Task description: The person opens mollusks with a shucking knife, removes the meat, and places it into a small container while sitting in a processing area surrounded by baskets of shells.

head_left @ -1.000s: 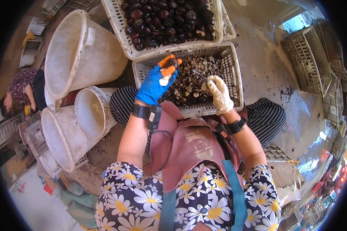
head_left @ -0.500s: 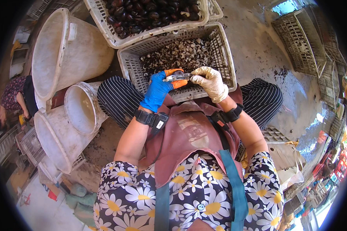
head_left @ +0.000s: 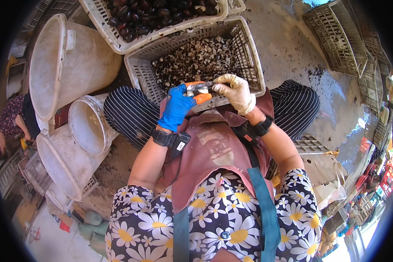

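My left hand (head_left: pixel 177 107), in a blue glove with orange finger covers, grips a small dark-and-white piece (head_left: pixel 198 90) that looks like shellfish. My right hand (head_left: pixel 236 93), in a cream glove, pinches a slim dark thing (head_left: pixel 209 84) whose end meets that piece; whether it is a tool or part of the piece I cannot tell. Both hands are over the near rim of a pale plastic crate (head_left: pixel 258 61) in front of me. In it lies a heap of pale and dark scraps (head_left: pixel 201 56), like shell bits.
A second crate (head_left: pixel 113 41) beyond holds dark, glossy rounded things (head_left: pixel 148 17). White tubs (head_left: pixel 83 52) lean at my left, with a smaller bucket (head_left: pixel 89 124) nearer. Slatted crates (head_left: pixel 334 39) stand at the right on the wet floor (head_left: pixel 288 48). Another person (head_left: pixel 17 118) is at the far left.
The piece in my left hand has turned and shows more white. My right hand has shifted slightly left and still pinches. The whole view has moved a little.
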### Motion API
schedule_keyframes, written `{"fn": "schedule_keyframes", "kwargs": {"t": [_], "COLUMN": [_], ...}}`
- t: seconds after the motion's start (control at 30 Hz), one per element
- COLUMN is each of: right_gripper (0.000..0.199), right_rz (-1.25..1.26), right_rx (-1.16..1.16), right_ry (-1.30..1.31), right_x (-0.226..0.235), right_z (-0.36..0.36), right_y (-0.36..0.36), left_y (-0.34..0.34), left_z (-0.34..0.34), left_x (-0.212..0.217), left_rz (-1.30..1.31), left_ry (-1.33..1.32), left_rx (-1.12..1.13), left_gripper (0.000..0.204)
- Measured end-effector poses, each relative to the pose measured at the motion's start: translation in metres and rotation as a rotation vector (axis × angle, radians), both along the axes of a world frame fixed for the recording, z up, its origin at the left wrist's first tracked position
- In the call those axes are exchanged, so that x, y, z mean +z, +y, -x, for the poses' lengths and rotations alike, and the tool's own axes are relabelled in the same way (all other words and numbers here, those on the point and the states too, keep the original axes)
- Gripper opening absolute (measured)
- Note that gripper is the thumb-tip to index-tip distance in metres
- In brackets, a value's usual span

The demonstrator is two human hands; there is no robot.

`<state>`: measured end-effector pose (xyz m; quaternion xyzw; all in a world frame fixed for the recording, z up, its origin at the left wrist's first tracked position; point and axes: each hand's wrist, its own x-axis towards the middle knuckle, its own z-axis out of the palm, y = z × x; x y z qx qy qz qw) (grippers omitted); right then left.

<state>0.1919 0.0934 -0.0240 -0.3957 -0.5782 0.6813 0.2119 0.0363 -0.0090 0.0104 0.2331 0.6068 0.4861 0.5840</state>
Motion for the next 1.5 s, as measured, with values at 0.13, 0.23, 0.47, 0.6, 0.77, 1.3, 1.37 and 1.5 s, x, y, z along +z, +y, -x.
{"fn": "schedule_keyframes", "kwargs": {"t": [0.13, 0.23, 0.47, 0.6, 0.77, 1.3, 1.37, 1.5], "right_gripper": [0.011, 0.010, 0.018, 0.018, 0.017, 0.017, 0.016, 0.016], "right_rz": [-0.336, 0.094, -0.059, -0.543, -0.581, 0.052, -0.136, -0.670], "right_rx": [-0.030, -0.148, -0.012, 0.086, 0.231, -0.031, 0.001, 0.142], "right_ry": [-0.383, -0.041, -0.089, -0.184, -0.185, -0.038, -0.119, -0.242], "right_x": [-0.048, -0.037, -0.005, 0.017, 0.015, 0.001, 0.003, 0.020], "right_z": [-0.027, -0.021, -0.019, -0.017, -0.017, -0.009, -0.011, -0.010], "right_y": [0.025, 0.019, 0.014, 0.026, 0.033, 0.010, 0.012, 0.021], "left_y": [-0.004, 0.000, 0.000, -0.004, -0.007, 0.000, -0.002, -0.007], "left_z": [-0.007, -0.002, 0.007, 0.010, 0.013, 0.009, 0.011, 0.013], "left_x": [0.012, -0.006, -0.006, -0.007, -0.003, -0.009, -0.008, -0.012], "left_rz": [-0.014, -0.051, -0.124, -0.134, -0.039, -0.108, -0.119, -0.121], "left_ry": [-0.135, -0.014, 0.048, 0.072, 0.029, 0.054, 0.098, 0.119], "left_rx": [0.058, 0.100, 0.165, 0.117, -0.019, 0.128, 0.103, 0.072], "left_gripper": [0.037, 0.041, 0.041, 0.042, 0.038, 0.041, 0.041, 0.042]}}
